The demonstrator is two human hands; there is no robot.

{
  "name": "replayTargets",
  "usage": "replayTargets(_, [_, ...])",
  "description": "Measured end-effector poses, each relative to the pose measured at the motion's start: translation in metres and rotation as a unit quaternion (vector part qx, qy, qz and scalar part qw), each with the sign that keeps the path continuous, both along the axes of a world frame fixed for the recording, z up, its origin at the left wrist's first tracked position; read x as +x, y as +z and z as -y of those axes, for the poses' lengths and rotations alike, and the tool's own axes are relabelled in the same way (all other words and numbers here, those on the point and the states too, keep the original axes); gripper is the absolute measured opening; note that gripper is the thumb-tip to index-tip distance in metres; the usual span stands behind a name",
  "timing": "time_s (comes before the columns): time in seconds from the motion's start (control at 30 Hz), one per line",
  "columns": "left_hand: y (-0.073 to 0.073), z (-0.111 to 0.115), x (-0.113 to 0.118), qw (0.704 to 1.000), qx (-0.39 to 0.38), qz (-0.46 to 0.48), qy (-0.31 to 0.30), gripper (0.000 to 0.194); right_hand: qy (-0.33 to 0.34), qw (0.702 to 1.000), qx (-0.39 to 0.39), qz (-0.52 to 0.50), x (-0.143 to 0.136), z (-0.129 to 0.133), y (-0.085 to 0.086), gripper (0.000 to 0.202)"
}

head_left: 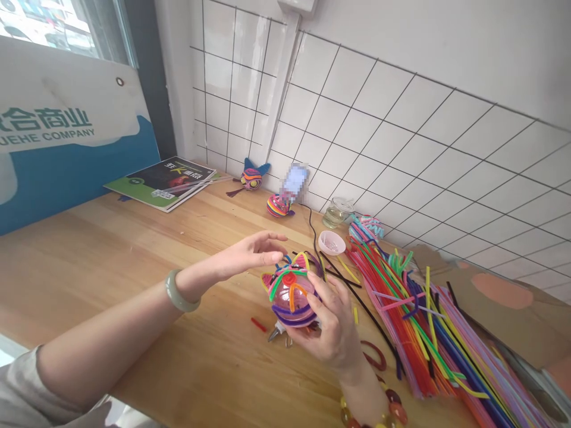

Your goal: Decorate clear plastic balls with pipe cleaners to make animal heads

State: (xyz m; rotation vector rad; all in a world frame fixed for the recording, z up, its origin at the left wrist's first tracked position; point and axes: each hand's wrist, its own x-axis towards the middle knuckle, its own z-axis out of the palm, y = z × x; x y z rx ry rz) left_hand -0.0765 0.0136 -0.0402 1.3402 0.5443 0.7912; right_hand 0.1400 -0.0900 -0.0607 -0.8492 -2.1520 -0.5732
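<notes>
Ball (282, 298), with coloured strips on it, sits above the wooden table (200, 362), clasped between the right hand's (332, 324) thumb and fingers, which press from about four o'clock. The left hand (250, 255) is near its eleven o'clock, thumb and fingers apart; whether they touch the blue piece there, I can't tell. I'd support the shell low and lightly, since squeezing could shift the purple bands (292, 315), and steady the pink-and-yellow ear (301, 260) at one o'clock by its base. Mind the metal tip (273, 334) near seven.
</notes>
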Motion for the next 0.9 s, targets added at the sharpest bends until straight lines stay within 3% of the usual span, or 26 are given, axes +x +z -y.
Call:
replayTargets(0.13, [-0.001, 0.008, 0.0, 0.994, -0.049, -0.039, -0.091, 0.093, -0.004, 1.0, 0.002, 0.018, -0.003, 0.001, 0.001, 0.054])
replayTargets(0.43, [-0.006, 0.01, -0.005, 0.993, -0.001, -0.049, -0.111, 0.088, 0.02, 0.999, -0.005, 0.043, -0.012, 0.003, 0.0, 0.042])
replayTargets(0.53, [0.001, 0.01, -0.003, 0.997, -0.002, -0.053, -0.051, 0.079, 0.01, 0.999, -0.008, 0.03, -0.01, 0.004, -0.002, 0.041])
replayTargets(0.73, [0.008, 0.01, 0.008, 0.982, 0.041, -0.036, 0.179, 0.067, -0.05, 0.998, 0.035, -0.006, 0.001, 0.004, 0.0, 0.047])
replayTargets(0.83, [0.005, 0.018, 0.015, 0.98, 0.023, -0.043, 0.193, 0.08, -0.105, 0.993, 0.055, -0.028, 0.005, 0.002, 0.005, 0.052])
replayTargets(0.9, [0.002, 0.026, 0.021, 0.991, -0.037, -0.045, 0.124, 0.104, -0.136, 0.988, 0.066, -0.037, 0.008, 0.001, 0.006, 0.056])
